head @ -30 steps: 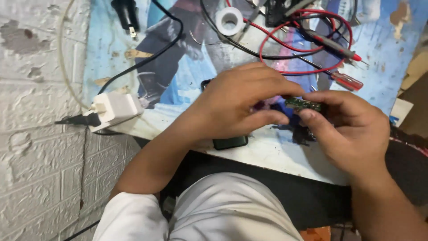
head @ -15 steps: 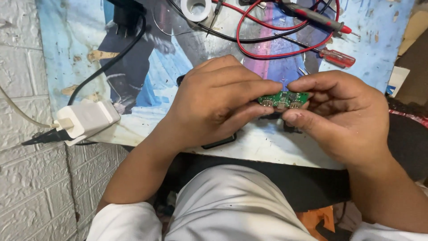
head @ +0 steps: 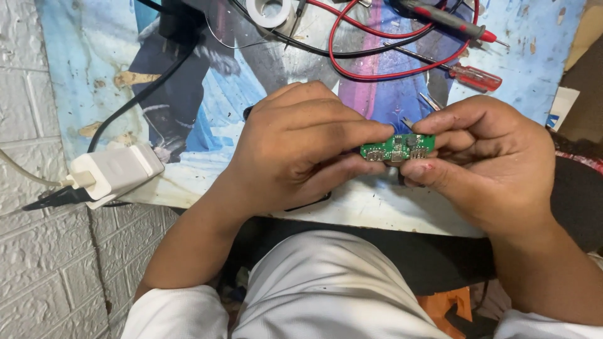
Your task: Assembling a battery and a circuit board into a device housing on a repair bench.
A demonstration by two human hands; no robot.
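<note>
Lifted clear and turned face-up since a second ago: small green circuit board [head: 397,147], earlier half hidden under the fingers, now held level between both hands above the bench's near edge. Left hand [head: 301,147] pinching the board's left end between thumb and forefingers; right hand [head: 490,157] pinching the right end the same way, thumb underneath. Metal ports showing along the board's near side, suggesting a closer look at the part rather than any soldering. Beneath the left palm, a dark flat object [head: 308,202], mostly hidden, kind not clear. Farther back, toward the far edge: red screwdriver [head: 474,76], red and black test leads [head: 402,63] looped across the worn blue printed mat [head: 81,75], a roll of white tape [head: 269,11]. At the near left corner, white charger plug [head: 113,172] hanging over the edge beside the brick wall. Open room only along the near edge, right of the hands; far side crowded with cable.
</note>
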